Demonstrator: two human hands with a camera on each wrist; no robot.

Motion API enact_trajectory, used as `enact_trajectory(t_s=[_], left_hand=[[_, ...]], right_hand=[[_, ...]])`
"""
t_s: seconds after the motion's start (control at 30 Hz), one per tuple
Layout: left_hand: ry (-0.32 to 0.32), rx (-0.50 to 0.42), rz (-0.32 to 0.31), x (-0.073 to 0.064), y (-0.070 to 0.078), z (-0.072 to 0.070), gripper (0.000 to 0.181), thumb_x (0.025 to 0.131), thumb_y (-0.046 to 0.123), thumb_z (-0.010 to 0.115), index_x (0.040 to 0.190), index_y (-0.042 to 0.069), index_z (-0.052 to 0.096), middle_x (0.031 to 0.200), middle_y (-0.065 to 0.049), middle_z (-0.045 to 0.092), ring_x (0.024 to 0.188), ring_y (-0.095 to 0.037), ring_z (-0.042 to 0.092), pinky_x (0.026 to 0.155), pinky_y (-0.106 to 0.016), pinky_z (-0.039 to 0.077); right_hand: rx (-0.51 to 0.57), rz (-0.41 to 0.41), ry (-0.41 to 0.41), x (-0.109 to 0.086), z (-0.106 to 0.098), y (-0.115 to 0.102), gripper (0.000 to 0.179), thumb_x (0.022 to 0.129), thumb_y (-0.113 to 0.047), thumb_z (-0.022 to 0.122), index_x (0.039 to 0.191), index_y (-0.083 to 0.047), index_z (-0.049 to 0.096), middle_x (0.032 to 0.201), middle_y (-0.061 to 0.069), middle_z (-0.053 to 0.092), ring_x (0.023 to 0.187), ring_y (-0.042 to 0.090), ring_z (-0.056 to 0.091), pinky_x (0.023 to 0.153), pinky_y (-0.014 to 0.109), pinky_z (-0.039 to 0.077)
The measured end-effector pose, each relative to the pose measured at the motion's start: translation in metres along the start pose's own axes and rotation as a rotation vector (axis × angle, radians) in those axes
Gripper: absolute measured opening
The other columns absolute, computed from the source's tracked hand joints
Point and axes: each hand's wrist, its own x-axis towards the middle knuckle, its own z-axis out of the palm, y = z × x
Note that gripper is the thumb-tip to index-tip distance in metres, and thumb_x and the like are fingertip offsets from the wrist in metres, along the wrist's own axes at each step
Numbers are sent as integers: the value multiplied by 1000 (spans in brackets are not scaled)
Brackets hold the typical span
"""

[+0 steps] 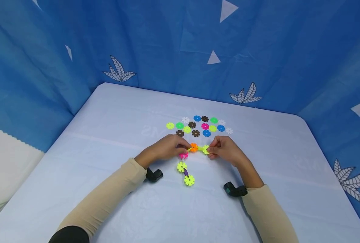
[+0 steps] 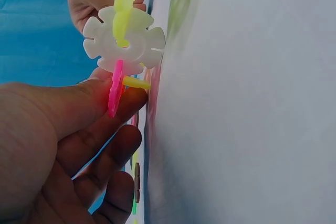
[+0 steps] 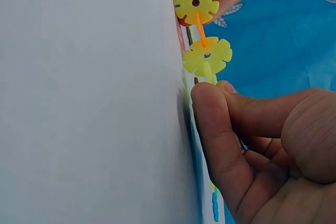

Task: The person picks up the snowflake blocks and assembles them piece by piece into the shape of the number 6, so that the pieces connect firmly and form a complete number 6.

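Pinches pink disc (image 1: 183, 156) left of orange disc (image 1: 193, 147) with left hand (image 1: 170, 147), yellow-green disc (image 1: 205, 150) right of it with right hand (image 1: 227, 150), apparently steadying chain (image 1: 181, 166). Has free end (image 1: 189, 180) nearer than orange disc, loose discs (image 1: 205, 126) beyond it, likely for easy reach.

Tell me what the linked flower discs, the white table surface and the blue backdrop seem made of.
Linked flower discs: probably smooth, satin plastic; thin even edges, clean slots, flat shape kept while interlocked.
White table surface: matte, without sharp reflections; cloth or plastic sheeting, I can't tell.
Blue backdrop: likely printed fabric, low sheen; it hangs in soft folds.
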Motion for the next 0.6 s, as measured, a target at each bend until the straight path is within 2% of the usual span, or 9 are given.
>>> enact_trajectory(t_s=[0.6], left_hand=[[6,3,29,2,0,-1,25,95,8,71,120,7,75,114,-3,73,112,-18,65,101,-35,48]], right_hand=[[43,58,44,0,5,-7,14,94,-3,72,97,3,60,87,15,69,69,21,70,69,28,58]])
